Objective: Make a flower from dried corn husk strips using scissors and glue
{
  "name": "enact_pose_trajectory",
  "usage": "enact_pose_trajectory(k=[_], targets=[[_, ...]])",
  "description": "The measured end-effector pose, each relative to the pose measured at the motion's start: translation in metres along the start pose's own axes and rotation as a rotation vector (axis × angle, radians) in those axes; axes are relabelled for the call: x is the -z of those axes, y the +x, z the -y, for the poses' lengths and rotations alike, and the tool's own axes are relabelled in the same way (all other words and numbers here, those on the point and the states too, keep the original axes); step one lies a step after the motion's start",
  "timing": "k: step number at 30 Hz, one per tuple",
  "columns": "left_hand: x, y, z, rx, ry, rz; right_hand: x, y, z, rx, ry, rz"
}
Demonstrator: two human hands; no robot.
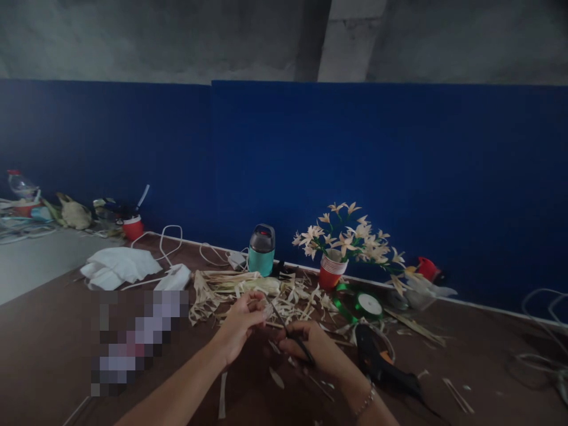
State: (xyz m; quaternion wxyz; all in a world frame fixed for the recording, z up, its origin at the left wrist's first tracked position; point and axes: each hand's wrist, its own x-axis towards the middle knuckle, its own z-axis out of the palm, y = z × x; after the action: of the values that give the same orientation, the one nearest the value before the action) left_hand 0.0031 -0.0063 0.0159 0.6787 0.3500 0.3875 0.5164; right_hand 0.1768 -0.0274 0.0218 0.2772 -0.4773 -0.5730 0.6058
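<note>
Above the near middle of the brown table, my left hand (245, 322) is closed in a pinch on a small pale piece (266, 309) that looks like dried husk, mostly hidden by the fingers. My right hand (308, 343) grips a pair of scissors (302, 346) by the dark handles. Their blades point up and left, close beside the left fingertips. Just beyond both hands lies a heap of dried husks (213, 287), whole strips and torn bits. Small cut scraps (276, 377) are scattered on the tabletop below.
Pale husk flowers (346, 241) stand in a red cup (332, 269) near the blue partition (377, 148). A teal-bodied appliance (261, 254) is left of them. To the right are green ribbon on a spool (369, 304) and a black glue gun (386, 367). White cloth (119, 266) lies left.
</note>
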Motion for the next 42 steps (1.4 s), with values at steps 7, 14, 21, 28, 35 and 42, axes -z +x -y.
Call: enact_pose_trajectory(k=[7,14,21,28,35,42], targets=[[0.000,0.000,0.000,0.008,0.003,-0.001,0.000,-0.002,0.003,-0.016,-0.024,-0.014],[0.003,0.000,0.003,0.037,0.036,0.029,0.001,0.001,-0.001,-0.029,0.017,-0.024],[0.005,0.004,0.006,0.014,0.032,-0.068,0.002,0.004,-0.007,-0.050,0.007,-0.003],[0.011,0.010,0.004,-0.177,0.004,-0.303,0.000,0.001,-0.002,-0.113,-0.074,0.062],[0.000,0.000,0.004,-0.126,-0.061,-0.178,-0.008,0.006,-0.008,0.033,0.112,0.019],[-0.012,-0.010,0.006,-0.009,-0.150,-0.140,-0.022,0.007,-0.007,0.135,0.258,-0.026]])
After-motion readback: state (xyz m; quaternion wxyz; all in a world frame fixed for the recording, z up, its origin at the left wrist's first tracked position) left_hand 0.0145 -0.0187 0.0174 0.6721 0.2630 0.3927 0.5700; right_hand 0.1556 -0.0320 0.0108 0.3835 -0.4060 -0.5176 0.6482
